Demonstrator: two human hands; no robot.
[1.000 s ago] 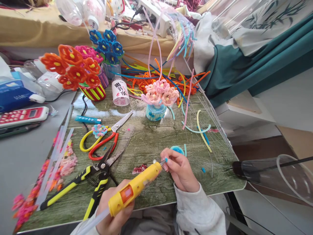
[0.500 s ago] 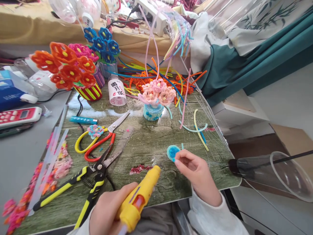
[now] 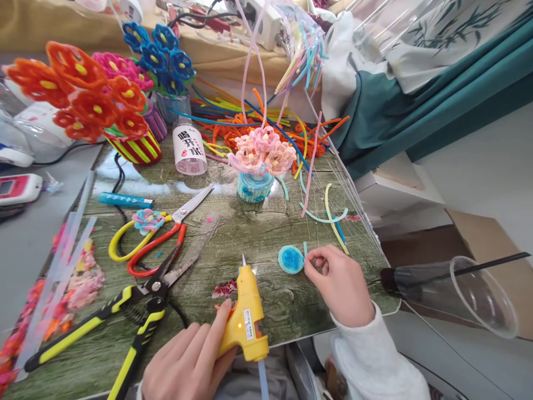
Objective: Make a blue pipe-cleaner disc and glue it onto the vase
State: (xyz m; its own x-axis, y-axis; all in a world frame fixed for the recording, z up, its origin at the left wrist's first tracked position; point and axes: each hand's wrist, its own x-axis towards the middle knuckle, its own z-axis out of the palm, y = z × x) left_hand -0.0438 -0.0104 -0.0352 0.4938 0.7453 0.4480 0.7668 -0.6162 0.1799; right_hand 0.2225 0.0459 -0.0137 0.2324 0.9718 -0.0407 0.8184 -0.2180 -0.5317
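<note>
My left hand (image 3: pixel 189 355) is closed round the handle of a yellow hot glue gun (image 3: pixel 246 316), index finger stretched along its trigger side. The gun's nozzle points away from me, and a clear glue stick (image 3: pixel 262 380) sticks out of its back. My right hand (image 3: pixel 339 280) is closed in a pinch at the right edge of a round blue disc (image 3: pixel 290 259) with a pale-blue rim. A short pale-blue fuzzy-wire piece (image 3: pixel 305 248) stands right by the fingertips. What exactly lies between them is too small to make out.
Pink flowers in a blue pot (image 3: pixel 255 188) stand behind the disc. Scissors (image 3: pixel 154 236) and yellow-black pruning shears (image 3: pixel 141 311) lie at left. Orange flowers (image 3: pixel 95 108), a bottle (image 3: pixel 189 147) and loose fuzzy wires (image 3: pixel 310 166) stand or lie farther back. A clear cup (image 3: pixel 449 294) is at right.
The glue gun has turned upright in view, its nozzle swinging left and away from me. My right fingers have shifted to the disc's right edge, and the disc lies flatter. The view has moved slightly.
</note>
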